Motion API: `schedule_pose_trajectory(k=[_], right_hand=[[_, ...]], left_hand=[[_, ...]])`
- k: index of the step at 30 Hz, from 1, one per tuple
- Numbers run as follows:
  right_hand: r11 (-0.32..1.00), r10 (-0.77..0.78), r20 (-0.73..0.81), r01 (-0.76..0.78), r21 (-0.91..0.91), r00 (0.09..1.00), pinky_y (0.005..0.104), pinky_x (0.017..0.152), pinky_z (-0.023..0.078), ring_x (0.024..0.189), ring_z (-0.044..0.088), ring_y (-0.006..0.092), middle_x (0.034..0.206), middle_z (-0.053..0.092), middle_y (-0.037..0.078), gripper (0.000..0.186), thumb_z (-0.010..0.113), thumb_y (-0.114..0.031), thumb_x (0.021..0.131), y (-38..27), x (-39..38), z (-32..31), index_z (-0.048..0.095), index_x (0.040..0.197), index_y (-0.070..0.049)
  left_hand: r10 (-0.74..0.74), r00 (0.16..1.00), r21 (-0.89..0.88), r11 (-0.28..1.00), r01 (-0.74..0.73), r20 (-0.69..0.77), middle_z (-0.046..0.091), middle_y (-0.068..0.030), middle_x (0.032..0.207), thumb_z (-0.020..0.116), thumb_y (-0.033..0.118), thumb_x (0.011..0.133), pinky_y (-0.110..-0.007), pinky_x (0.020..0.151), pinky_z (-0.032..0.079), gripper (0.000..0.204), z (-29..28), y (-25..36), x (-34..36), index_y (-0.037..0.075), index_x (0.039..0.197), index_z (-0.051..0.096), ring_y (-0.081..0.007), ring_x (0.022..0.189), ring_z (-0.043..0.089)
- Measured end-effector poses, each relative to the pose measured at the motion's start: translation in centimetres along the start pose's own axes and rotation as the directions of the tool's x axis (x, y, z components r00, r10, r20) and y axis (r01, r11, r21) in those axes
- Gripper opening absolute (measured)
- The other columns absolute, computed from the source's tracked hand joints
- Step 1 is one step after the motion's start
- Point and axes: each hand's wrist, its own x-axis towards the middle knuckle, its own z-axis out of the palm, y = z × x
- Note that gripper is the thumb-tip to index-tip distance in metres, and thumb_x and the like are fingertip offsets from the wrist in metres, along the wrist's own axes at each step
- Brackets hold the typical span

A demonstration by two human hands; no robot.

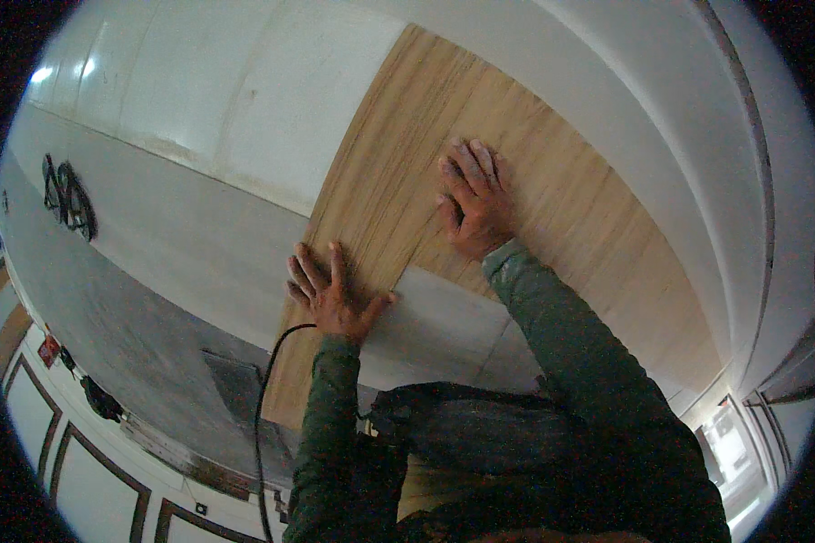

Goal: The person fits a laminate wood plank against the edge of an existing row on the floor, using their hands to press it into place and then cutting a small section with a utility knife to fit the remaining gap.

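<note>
A wood-grain sheet [385, 181] lies in front of me, with one strip reaching down to the left and a broad part reaching to the right. Whether it is a single piece or two joined ones, I cannot tell. My left hand [335, 300] rests on the left strip near its inner corner, fingers spread. Higher up and to the right, my right hand [480, 199] presses flat on the broad part with its fingers extended. Neither hand grips anything. A thin black cable [261, 407] runs from beside my left wrist down to the lower edge.
Pale panels [281, 100] border the sheet at the upper left, and a curved white edge [670, 136] at the right. A grey surface [181, 208] stretches left, with a coiled black cable [74, 201] on it. White doors with dark trim [95, 480] stand at lower left.
</note>
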Motion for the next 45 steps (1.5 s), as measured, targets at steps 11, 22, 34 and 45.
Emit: schedule_pose_trajectory(k=[11,22,34,45], right_hand=[[0.999,-0.033,-0.01,0.033,-0.036,0.999,0.0561,0.11,0.024,0.133,0.035,0.0398,0.144,0.042,0.014,0.048,0.062,-0.019,0.083,-0.4,0.2,-1.2,0.054,0.127,-0.005],[0.997,-0.063,-0.006,0.062,-0.047,0.998,0.0557,0.11,0.026,0.132,0.037,0.0405,0.142,0.043,0.014,0.047,0.061,-0.016,0.082,0.0,0.6,-1.2,0.054,0.127,-0.004],[0.989,-0.092,-0.049,0.085,-0.121,0.995,0.0543,0.108,0.03,0.131,0.038,0.04,0.141,0.044,0.014,0.049,0.062,-0.014,0.081,0.2,0.6,-0.9,0.053,0.128,-0.004],[0.99,-0.027,-0.016,0.025,-0.138,0.999,0.0526,0.112,0.026,0.135,0.036,0.0363,0.141,0.045,0.013,0.048,0.06,-0.027,0.084,0.5,0.6,-0.1,0.054,0.128,-0.007]], left_hand=[[-0.007,0.999,-0.004,1.0,0.007,-0.036,0.008,-0.0264,0.157,0.073,0.069,0.053,-0.067,0.11,0.006,0.119,-1.3,0.9,-0.1,0.021,0.151,0.027,-0.0488,0.143,0.006],[-0.042,0.999,-0.068,0.997,0.041,-0.01,0.003,-0.0237,0.158,0.078,0.065,0.053,-0.067,0.109,0.004,0.116,-1.2,1.0,0.0,0.029,0.151,0.027,-0.0472,0.144,0.002],[-0.009,1.0,-0.108,0.994,0.008,-0.014,0.001,-0.0242,0.158,0.076,0.065,0.056,-0.068,0.107,0.003,0.113,-0.5,0.9,0.2,0.026,0.15,0.028,-0.0481,0.144,0.0],[-0.019,0.969,0.051,0.998,0.033,-0.246,0.014,-0.0171,0.158,0.052,0.061,0.084,-0.068,0.109,0.005,0.078,2.2,1.4,1.1,0.022,0.149,0.033,-0.0436,0.145,0.009]])
